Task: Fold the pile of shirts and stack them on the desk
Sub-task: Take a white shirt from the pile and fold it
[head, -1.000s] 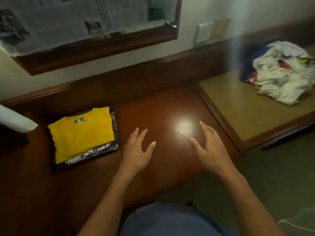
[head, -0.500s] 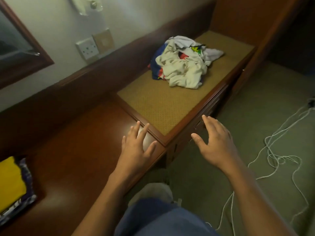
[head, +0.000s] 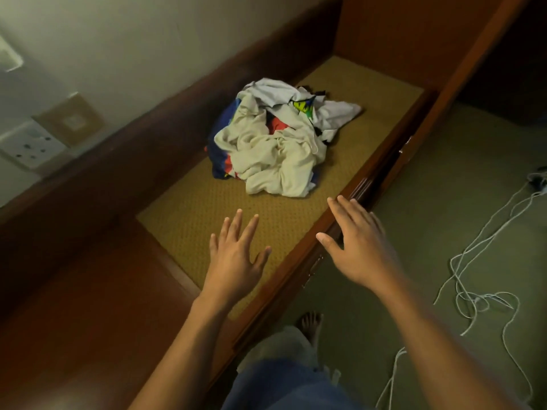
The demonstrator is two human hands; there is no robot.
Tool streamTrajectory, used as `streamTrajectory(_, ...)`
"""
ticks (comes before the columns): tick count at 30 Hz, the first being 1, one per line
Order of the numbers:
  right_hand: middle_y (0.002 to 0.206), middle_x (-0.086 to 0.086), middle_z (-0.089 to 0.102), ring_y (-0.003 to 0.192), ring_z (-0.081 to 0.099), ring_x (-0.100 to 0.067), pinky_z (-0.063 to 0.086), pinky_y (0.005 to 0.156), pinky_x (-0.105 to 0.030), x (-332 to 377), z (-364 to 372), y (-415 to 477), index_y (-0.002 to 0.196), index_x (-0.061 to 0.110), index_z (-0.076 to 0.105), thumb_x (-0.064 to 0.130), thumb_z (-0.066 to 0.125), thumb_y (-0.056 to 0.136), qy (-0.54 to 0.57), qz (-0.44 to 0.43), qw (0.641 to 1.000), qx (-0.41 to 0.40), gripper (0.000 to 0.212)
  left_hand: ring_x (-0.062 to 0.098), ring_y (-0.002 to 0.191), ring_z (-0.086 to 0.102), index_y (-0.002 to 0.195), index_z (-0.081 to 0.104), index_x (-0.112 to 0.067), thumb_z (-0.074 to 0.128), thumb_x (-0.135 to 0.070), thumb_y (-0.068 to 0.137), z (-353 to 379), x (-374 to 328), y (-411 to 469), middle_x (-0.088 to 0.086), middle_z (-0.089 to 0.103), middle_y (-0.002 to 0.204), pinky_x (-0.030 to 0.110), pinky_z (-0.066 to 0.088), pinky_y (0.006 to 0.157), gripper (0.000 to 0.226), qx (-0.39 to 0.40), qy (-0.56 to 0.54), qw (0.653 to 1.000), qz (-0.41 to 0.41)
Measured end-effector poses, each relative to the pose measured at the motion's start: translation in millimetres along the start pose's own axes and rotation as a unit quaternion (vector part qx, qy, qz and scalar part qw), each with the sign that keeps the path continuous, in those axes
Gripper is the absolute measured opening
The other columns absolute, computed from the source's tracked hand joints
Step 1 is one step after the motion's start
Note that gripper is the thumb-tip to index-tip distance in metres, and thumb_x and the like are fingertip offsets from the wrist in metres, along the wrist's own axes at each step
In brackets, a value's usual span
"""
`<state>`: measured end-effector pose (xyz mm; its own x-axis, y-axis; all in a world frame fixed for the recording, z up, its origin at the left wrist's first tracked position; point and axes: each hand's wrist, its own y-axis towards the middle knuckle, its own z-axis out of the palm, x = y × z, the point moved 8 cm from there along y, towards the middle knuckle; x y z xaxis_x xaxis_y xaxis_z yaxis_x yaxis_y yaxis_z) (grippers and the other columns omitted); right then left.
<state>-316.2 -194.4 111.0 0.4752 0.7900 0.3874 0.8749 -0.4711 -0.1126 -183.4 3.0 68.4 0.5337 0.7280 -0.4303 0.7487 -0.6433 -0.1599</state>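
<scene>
A crumpled pile of shirts, mostly white with blue, red and a bit of yellow-green, lies on the tan woven surface of the lower unit. My left hand hovers over the near part of that surface with its fingers spread, holding nothing. My right hand is stretched out over the unit's front wooden edge, fingers straight, also empty. Both hands are short of the pile. The dark wooden desk lies at the lower left. The folded stack is out of view.
A wall socket and a switch plate sit on the wall at left. White cables trail over the green carpet at right. A wooden side panel closes the unit's far end. My bare foot stands below the unit's edge.
My view has swung right, from the desk with the folded yellow shirt to the lower unit. The pile is now straight ahead and both open hands have moved closer to it.
</scene>
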Motion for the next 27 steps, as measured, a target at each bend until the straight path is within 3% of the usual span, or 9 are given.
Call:
streamTrajectory(7, 0.168, 0.005, 0.016, 0.155, 0.008, -0.017, 0.014, 0.125, -0.045, -49, -25, 98, 0.161, 0.031, 0.014, 0.056, 0.042, 0.101, 0.020, -0.004, 1.000, 0.009, 0.071, 0.023, 0.156, 0.002, 0.159, 0.020, -0.038, 0.049, -0.057, 0.099, 3, -28, 105, -0.003, 0.005, 0.170, 0.054, 0.008, 0.124, 0.069, 0.001, -0.001, 1.000, -0.009)
streamTrajectory(11, 0.167, 0.004, 0.019, 0.155, 0.011, -0.019, 0.014, 0.123, -0.043, -66, -20, 156, 0.161, 0.029, 0.018, 0.053, 0.045, 0.102, 0.020, -0.020, 0.999, 0.039, 0.069, 0.027, 0.152, 0.024, 0.154, 0.034, -0.029, 0.059, -0.048, 0.097, 15, -17, 153, 0.005, 0.025, 0.165, 0.053, 0.027, 0.121, 0.065, 0.003, -0.023, 0.999, -0.045)
streamTrajectory(14, 0.165, 0.003, 0.027, 0.153, 0.020, -0.020, 0.019, 0.122, -0.043, -71, -8, 210, 0.159, 0.026, 0.025, 0.047, 0.050, 0.102, 0.029, -0.040, 0.997, 0.057, 0.066, 0.026, 0.140, 0.044, 0.152, 0.042, -0.016, 0.066, -0.039, 0.095, 25, 0, 186, 0.008, 0.046, 0.154, 0.041, 0.041, 0.111, 0.066, -0.009, -0.092, 0.990, -0.106)
streamTrajectory(17, 0.155, -0.001, 0.044, 0.144, 0.037, -0.022, 0.033, 0.116, -0.042, -68, 7, 263, 0.155, 0.021, 0.037, 0.038, 0.058, 0.100, 0.046, -0.065, 0.995, 0.057, 0.061, 0.027, 0.124, 0.058, 0.148, 0.047, -0.013, 0.068, -0.032, 0.095, 35, 21, 211, 0.007, 0.058, 0.141, 0.038, 0.050, 0.098, 0.060, -0.053, -0.169, 0.963, -0.202)
streamTrajectory(19, 0.151, -0.003, 0.049, 0.139, 0.042, -0.025, 0.038, 0.111, -0.041, -66, 20, 296, 0.152, 0.019, 0.042, 0.031, 0.060, 0.100, 0.064, -0.061, 0.993, 0.075, 0.057, 0.024, 0.110, 0.064, 0.139, 0.053, -0.015, 0.066, -0.027, 0.096, 41, 32, 222, 0.001, 0.064, 0.128, 0.038, 0.055, 0.089, 0.047, -0.088, -0.228, 0.930, -0.273)
streamTrajectory(22, 0.143, -0.011, 0.057, 0.134, 0.046, -0.032, 0.041, 0.110, -0.047, -60, 40, 339, 0.147, 0.013, 0.049, 0.023, 0.065, 0.095, 0.068, -0.068, 0.992, 0.087, 0.055, 0.022, 0.097, 0.060, 0.124, 0.059, -0.011, 0.062, -0.021, 0.097, 59, 44, 233, -0.003, 0.061, 0.107, 0.032, 0.047, 0.078, 0.030, -0.094, -0.257, 0.892, -0.360)
streamTrajectory(25, 0.141, -0.010, 0.056, 0.131, 0.046, -0.033, 0.040, 0.108, -0.047, -55, 61, 366, 0.145, 0.015, 0.051, 0.029, 0.070, 0.092, 0.008, -0.084, 0.992, 0.095, 0.058, 0.029, 0.077, 0.063, 0.093, 0.066, -0.008, 0.060, -0.019, 0.097, 73, 48, 239, 0.002, 0.060, 0.077, 0.031, 0.041, 0.058, 0.013, -0.088, -0.254, 0.875, -0.403)
streamTrajectory(27, 0.137, -0.008, 0.056, 0.130, 0.046, -0.030, 0.038, 0.105, -0.044, -56, 74, 374, 0.141, 0.019, 0.053, 0.038, 0.067, 0.093, -0.046, -0.083, 0.989, 0.116, 0.054, 0.018, 0.061, 0.053, 0.074, 0.062, -0.012, 0.057, -0.013, 0.099, 73, 41, 236, 0.000, 0.056, 0.065, 0.028, 0.035, 0.050, 0.025, -0.095, -0.254, 0.873, -0.406)
